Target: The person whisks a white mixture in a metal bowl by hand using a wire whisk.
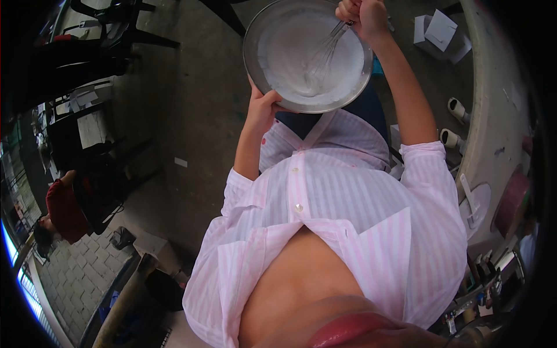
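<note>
A wide metal bowl [250,58] rests over my lap, holding a white, foamy mixture [284,46]. My left hand [264,107] grips its near left rim, the thumb lying over the edge. At the top of the view my right hand [362,17] is closed around the handle of a wire whisk [329,46]. The whisk slants down to the left, with its wire tip dipping into the white mixture. Most of its handle is hidden by my fingers.
Dark chairs [116,35] stand at the left, where a person in a red shirt [69,209] sits. A pale table [493,116] curves along the right side. White cardboard boxes [441,35] and pale shoes [455,107] lie near it. A small paper scrap [181,162] is on the floor.
</note>
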Available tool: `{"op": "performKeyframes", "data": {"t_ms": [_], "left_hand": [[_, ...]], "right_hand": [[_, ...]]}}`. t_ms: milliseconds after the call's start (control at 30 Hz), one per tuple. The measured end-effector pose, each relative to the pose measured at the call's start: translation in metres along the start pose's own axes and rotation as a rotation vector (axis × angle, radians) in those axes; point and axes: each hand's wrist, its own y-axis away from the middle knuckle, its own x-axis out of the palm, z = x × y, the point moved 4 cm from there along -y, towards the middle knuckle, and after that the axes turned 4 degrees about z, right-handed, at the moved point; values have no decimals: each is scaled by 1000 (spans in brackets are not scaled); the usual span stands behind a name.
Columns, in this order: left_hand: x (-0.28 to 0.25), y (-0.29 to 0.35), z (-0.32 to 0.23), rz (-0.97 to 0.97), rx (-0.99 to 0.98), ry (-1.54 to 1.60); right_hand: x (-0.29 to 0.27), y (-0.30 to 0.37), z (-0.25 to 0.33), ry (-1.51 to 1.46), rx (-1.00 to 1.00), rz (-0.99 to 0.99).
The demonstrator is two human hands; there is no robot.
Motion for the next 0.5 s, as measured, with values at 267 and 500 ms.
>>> {"op": "performKeyframes", "data": {"t_ms": [267, 500], "left_hand": [[-1, -2, 4, 17, -11, -11], [-4, 1, 3, 0, 0, 1]], "right_hand": [[-19, -33, 14, 17, 32, 88], [13, -26, -2, -35, 175, 147]]}}
